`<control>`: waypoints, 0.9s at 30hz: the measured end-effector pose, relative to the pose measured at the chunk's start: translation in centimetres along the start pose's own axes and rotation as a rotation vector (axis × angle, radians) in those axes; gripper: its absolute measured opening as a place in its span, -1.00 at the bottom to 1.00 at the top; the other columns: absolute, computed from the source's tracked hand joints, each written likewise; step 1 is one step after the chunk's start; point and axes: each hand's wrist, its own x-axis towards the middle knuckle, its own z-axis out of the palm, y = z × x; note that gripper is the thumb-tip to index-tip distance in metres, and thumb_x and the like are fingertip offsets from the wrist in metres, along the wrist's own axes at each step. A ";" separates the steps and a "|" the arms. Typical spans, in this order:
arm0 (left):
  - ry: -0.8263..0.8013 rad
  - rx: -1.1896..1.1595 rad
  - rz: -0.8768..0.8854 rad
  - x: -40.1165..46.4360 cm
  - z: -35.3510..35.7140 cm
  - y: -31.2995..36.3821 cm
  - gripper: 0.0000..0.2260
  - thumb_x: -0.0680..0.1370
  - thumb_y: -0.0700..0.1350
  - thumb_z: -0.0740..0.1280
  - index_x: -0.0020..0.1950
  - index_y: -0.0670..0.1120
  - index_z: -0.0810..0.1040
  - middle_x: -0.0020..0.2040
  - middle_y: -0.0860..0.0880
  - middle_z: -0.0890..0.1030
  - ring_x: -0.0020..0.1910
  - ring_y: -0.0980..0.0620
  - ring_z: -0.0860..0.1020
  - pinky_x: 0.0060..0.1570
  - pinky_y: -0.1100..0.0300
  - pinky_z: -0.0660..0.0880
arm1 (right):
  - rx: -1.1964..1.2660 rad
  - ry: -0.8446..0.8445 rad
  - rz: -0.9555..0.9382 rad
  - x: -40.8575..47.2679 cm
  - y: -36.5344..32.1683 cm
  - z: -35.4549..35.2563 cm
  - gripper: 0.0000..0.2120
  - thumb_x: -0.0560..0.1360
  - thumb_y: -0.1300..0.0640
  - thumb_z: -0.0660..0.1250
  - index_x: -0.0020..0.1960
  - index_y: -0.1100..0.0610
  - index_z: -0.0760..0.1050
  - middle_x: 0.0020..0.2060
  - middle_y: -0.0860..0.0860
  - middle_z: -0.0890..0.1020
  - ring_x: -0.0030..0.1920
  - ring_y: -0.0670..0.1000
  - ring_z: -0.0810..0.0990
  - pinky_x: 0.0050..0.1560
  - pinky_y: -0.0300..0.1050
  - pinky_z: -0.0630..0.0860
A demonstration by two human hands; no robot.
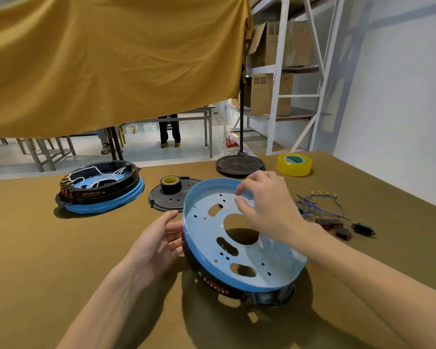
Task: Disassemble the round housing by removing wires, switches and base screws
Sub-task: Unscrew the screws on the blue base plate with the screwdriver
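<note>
The round housing (pixel 239 244) is tipped up above the table (pixel 35 248). The left hand (pixel 159 244) presses flat, straight fingers on its side. The right hand (pixel 267 207) reaches inside with fingers loosely bent, holding nothing. Loose wires (pixel 315 204) lie near.

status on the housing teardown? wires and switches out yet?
Done: the near housing looks stripped inside; loose wires and switches lie right of it. In hand: it's tilted up, left hand steadying its side, right hand reaching into the blue plate. Base screws: cannot tell. Left: the second housing is still wired.
</note>
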 end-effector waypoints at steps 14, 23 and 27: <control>-0.071 -0.439 -0.182 -0.9 1.5 -1.3 -0.76 0.53 -0.20 0.46 0.12 -0.30 0.57 -0.05 -0.36 0.71 -0.09 -0.26 0.73 -0.36 -0.13 0.66 | 0.517 0.022 0.125 1.7 -4.1 4.3 -0.93 0.49 0.06 0.51 -0.04 -0.04 0.76 -0.16 -0.14 0.61 -0.16 -0.18 0.52 -0.17 -0.33 0.35; -0.082 -0.004 -0.005 0.5 0.8 -1.6 -0.43 0.43 0.34 0.44 0.01 -0.18 0.73 -0.03 -0.16 0.76 0.05 -0.13 0.72 0.11 -0.04 0.62 | 0.344 -0.152 0.016 2.2 -3.9 4.9 -0.90 0.55 0.07 0.45 -0.01 0.06 0.73 -0.22 -0.23 0.53 -0.18 -0.30 0.50 -0.25 -0.40 0.34; -0.110 0.160 0.020 0.5 0.4 -1.2 -0.31 0.18 0.25 0.61 0.13 -0.15 0.58 -0.20 -0.06 0.75 -0.19 0.03 0.74 -0.29 0.19 0.65 | 0.295 -0.218 -0.033 2.1 -4.1 5.4 -0.83 0.54 0.05 0.47 0.10 0.07 0.72 -0.16 -0.18 0.56 -0.21 -0.25 0.49 -0.22 -0.38 0.35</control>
